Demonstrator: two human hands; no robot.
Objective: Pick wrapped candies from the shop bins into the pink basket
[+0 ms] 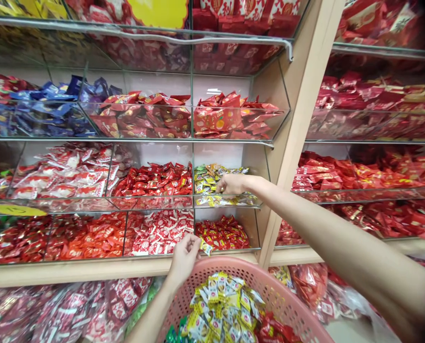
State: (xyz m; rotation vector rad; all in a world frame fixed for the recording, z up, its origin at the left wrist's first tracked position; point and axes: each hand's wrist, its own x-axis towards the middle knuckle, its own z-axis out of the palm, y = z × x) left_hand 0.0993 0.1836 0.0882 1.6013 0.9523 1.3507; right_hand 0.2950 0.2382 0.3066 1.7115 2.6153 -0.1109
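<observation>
My right hand (233,185) reaches into a shelf bin of yellow-and-white wrapped candies (205,178). Its fingers curl down among the wrappers, and whatever is between them is hidden. Lower down, my left hand (184,256) is closed, with a yellow-and-white wrapped candy (206,247) showing at its fingertips. That hand is beside the rim of a pink perforated plastic basket (258,272). Inside the basket lies a heap of yellow-and-white candies (219,305), along with some red-wrapped candies (274,328) and a few green ones (176,332).
Clear panels (155,202) front the bins. Red candies (223,232) fill the bin below my right hand, and red-and-white candies (162,231) sit left of it. A wooden upright (298,109) divides the shelves. Bagged sweets (69,312) lie under the bottom ledge (73,274).
</observation>
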